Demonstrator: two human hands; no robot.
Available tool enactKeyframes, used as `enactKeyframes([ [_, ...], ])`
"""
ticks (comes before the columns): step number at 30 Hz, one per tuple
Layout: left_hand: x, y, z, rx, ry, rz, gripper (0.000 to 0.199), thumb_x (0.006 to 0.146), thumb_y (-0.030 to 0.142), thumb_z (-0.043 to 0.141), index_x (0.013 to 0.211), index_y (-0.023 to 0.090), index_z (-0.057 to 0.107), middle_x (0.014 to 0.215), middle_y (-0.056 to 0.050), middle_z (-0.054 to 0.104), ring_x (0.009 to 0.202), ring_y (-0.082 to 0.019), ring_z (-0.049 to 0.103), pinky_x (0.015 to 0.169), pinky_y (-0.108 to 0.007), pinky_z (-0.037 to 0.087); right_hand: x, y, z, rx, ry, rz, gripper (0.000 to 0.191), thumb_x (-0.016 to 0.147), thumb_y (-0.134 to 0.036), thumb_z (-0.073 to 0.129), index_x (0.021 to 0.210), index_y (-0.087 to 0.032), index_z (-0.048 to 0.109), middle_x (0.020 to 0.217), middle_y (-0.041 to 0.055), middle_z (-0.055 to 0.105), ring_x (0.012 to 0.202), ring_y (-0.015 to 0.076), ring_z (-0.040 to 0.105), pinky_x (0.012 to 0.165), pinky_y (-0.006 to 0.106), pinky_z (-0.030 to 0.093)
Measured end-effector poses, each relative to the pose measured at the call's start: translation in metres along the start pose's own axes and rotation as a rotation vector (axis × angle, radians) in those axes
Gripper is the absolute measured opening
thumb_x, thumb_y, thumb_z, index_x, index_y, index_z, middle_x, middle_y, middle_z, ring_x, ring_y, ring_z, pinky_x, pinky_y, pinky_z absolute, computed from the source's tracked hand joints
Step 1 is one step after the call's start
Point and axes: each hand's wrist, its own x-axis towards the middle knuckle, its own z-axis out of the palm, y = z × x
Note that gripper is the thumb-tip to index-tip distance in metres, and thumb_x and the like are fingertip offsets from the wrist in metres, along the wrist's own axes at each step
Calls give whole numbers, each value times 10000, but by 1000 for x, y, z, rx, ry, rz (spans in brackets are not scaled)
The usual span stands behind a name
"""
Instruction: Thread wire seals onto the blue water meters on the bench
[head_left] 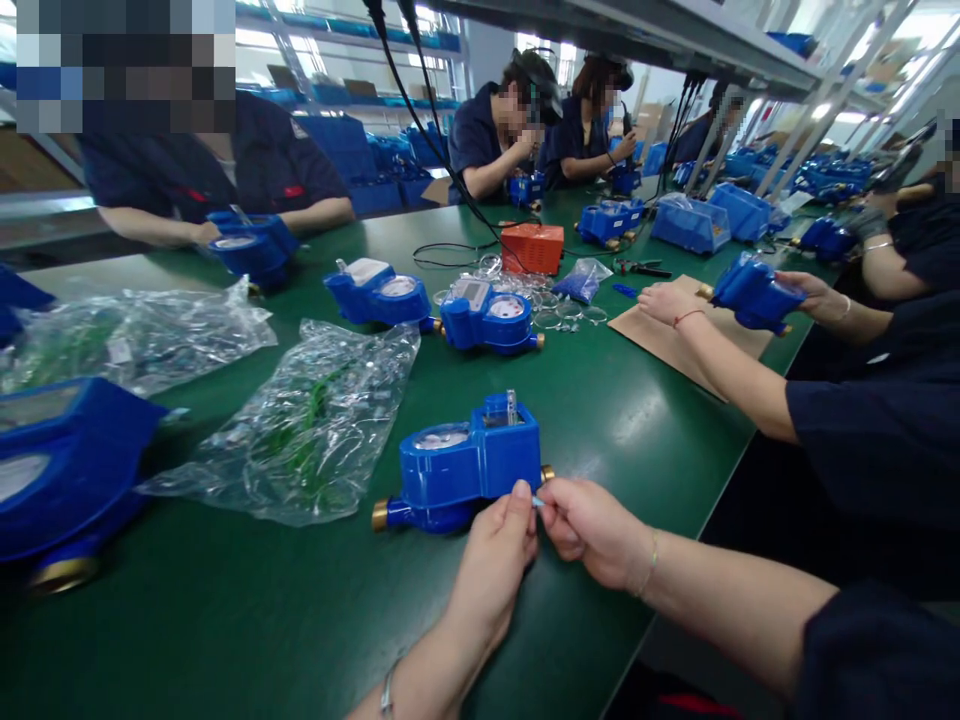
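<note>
A blue water meter [469,460] with brass ends stands on the green table [615,400], a small clear piece sticking up from its top. Just in front of its right end, my left hand [499,555] is closed, thumb against fingers. Beside it my right hand [592,530] is pinched too, close to the brass end. Between the fingertips of both hands shows a tiny light-blue piece [537,501]; most of it is hidden, and which hand grips it is unclear.
Clear bags with green pieces [315,430] lie left of the meter, near another large blue meter [67,460]. Two meters [487,315], wire loops and an orange box [532,248] sit behind. At right, a person's hands hold a meter [757,292] over cardboard [697,350].
</note>
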Motion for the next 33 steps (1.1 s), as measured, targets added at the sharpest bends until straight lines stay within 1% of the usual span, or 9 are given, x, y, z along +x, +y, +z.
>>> enactKeyframes([
  [5,-22,41,-19,520,-129,-62,713,798,710,192,508,160,541,392,-14,473,325,-104,407,355,-200,245,9,-1,-36,-92,200,-294,364,852,-454,460,646,-162,532,469,-57,430,454,72,355,471,199,274],
  [7,-33,63,-25,888,-51,244,563,792,646,387,592,170,613,527,-47,575,457,-157,528,446,-246,381,17,1,-46,-100,252,-389,329,856,-477,474,763,-178,576,622,-37,532,583,86,451,583,202,351],
  [9,-39,79,-30,1221,155,675,330,751,496,587,858,196,673,894,-109,645,832,-270,602,725,-363,463,28,2,-50,-86,260,-441,317,854,-494,477,902,-203,594,855,-6,604,776,116,526,735,230,394],
  [11,-36,83,-35,1487,292,936,447,718,386,666,1139,255,590,1283,-146,471,1205,-376,387,970,-523,301,42,2,-46,-50,231,-455,366,857,-515,460,1030,-216,581,1059,23,593,953,151,532,858,278,392],
  [13,-26,78,-39,1702,288,969,632,682,332,716,1267,304,479,1422,-138,307,1318,-411,177,1015,-622,136,54,1,-38,-2,171,-450,431,865,-536,426,1109,-207,563,1141,45,577,1035,175,522,913,321,386],
  [16,-8,67,-43,1853,241,895,756,653,302,748,1323,303,399,1360,-139,396,1285,-416,233,989,-647,172,64,-4,-24,64,71,-461,495,882,-559,362,1149,-195,562,1113,57,605,1044,187,534,926,357,393],
  [25,5,80,-85,1517,28,1042,660,733,282,651,1310,202,339,1149,-112,500,1072,-285,455,943,-460,389,31,-20,-17,90,-19,-567,561,863,-606,371,1114,-161,603,1025,88,634,993,204,546,924,394,372],
  [29,-4,88,-104,1185,107,953,677,694,333,685,1265,213,342,1185,-114,473,1089,-288,491,931,-453,422,2,-43,-11,-37,-91,-790,478,878,-543,415,1158,-195,586,1013,69,602,986,188,546,912,359,399],
  [33,-21,93,-96,808,182,895,831,565,512,749,1242,206,375,1168,-113,538,1047,-330,553,898,-469,465,-18,-68,11,-166,12,-1052,432,888,-508,416,1168,-225,582,1124,71,530,1079,205,492,964,370,379],
])
